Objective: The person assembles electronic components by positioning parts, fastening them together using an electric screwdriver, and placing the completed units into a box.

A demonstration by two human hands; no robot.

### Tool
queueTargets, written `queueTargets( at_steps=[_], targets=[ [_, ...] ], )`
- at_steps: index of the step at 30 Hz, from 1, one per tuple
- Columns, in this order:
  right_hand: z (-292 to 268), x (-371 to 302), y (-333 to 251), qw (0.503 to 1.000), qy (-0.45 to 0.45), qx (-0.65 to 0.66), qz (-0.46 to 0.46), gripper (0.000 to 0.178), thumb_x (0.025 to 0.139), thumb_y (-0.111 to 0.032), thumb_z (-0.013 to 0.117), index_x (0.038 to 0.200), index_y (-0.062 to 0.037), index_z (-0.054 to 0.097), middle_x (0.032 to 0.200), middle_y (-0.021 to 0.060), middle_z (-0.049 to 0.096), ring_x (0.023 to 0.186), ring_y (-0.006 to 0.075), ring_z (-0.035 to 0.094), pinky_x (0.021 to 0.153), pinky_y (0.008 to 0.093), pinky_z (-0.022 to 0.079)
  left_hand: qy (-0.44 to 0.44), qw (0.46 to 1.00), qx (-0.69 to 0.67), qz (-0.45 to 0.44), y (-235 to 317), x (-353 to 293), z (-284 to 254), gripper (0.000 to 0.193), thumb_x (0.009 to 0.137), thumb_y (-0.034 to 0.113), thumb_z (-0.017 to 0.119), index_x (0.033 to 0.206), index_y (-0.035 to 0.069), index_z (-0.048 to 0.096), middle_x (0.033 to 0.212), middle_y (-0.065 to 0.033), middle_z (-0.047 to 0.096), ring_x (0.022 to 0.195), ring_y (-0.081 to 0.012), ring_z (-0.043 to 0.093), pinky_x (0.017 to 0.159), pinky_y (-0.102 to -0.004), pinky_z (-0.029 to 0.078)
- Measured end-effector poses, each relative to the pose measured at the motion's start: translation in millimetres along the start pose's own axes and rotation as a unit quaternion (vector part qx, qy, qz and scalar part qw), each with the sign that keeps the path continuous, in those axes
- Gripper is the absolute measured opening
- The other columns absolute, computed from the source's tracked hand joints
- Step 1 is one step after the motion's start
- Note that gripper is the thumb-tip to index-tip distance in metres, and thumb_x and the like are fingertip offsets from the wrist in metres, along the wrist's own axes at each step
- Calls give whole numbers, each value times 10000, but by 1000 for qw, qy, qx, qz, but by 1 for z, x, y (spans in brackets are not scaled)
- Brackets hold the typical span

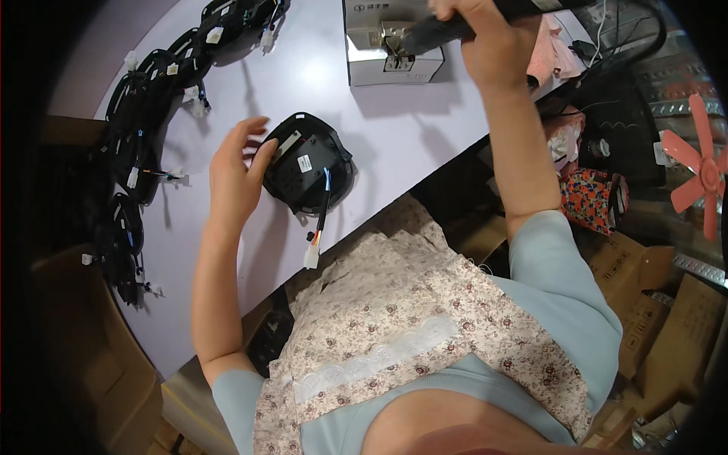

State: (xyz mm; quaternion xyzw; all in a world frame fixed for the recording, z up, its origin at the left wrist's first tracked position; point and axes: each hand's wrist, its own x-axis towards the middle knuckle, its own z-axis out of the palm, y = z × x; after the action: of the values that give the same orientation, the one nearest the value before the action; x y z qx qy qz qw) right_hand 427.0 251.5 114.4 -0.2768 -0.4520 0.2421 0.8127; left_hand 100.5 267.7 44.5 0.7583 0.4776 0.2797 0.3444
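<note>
Work area: a white tabletop (303,76), its near edge running obliquely; cardboard cartons (629,280) and a pink fan (709,176) stand off to the right.

Nearest: one floral apron (387,292), close against the table edge.

Item: one white connector (312,256), at the near edge, ending a short lead (323,212) in a dark sleeve. Risk: apron cloth could catch it and drag whatever is attached.

Item: one black housing (292,178), rounded, hollow side up, small white label inside; on the tabletop, left of centre, near the edge. The lead comes out of it. Risk: a tug on the lead could turn it or strain the wires.

Left hand (233,171): thumb and fingers parted, at the housing's left rim; how firmly they press, cannot tell. Risk: with a light hold, the housing could slip.

Item: bundled black wire harnesses (152,98), many pale connectors, along the left side. Risk: loose ends could snag the left forearm.

Farthest: right hand (485,30), closed around a black handheld tool (440,34), its end before a box-shaped unit (360,64); contact cannot be told. Risk: a careless swing could knock the unit askew.
</note>
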Motion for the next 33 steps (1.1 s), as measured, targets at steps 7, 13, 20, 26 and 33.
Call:
queueTargets(
  at_steps=[7,13,20,26,33],
  targets=[
    [28,11,-1,964,-213,-150,49,140,897,-74,770,992,-44,672,715,-22,649,533,49,561,504,220,449,1,958,184,220,15,-47,-6,544,806,153,750,1324,94,594,1503,-149,484,1440,-359,388,1189,-502,276],
    [30,-5,-11,988,-132,15,81,102,906,-82,728,937,-16,656,698,39,622,542,126,581,530,267,476,-2,951,251,178,8,-46,14,744,733,422,865,1342,115,569,1549,-135,418,1493,-384,304,1212,-608,156],
    [25,-57,-7,975,-25,89,201,162,924,-69,705,1041,-13,609,735,48,608,590,147,591,586,286,495,-18,970,198,142,7,-41,22,568,721,310,876,1188,79,650,1538,-170,421,1411,-406,398,1165,-565,280],
    [34,-62,-1,985,-66,38,152,146,943,-62,709,1044,-8,618,763,32,636,604,90,593,568,235,473,-13,979,163,125,11,-42,28,505,729,235,865,1143,37,654,1527,-208,413,1367,-422,425,1119,-492,385],
    [49,-66,0,980,-57,24,188,178,926,-65,758,1052,-11,645,781,4,651,610,57,609,531,210,461,-7,976,179,122,14,-40,30,512,718,217,871,1129,10,645,1513,-219,413,1353,-419,425,1113,-489,395]
  ],
)
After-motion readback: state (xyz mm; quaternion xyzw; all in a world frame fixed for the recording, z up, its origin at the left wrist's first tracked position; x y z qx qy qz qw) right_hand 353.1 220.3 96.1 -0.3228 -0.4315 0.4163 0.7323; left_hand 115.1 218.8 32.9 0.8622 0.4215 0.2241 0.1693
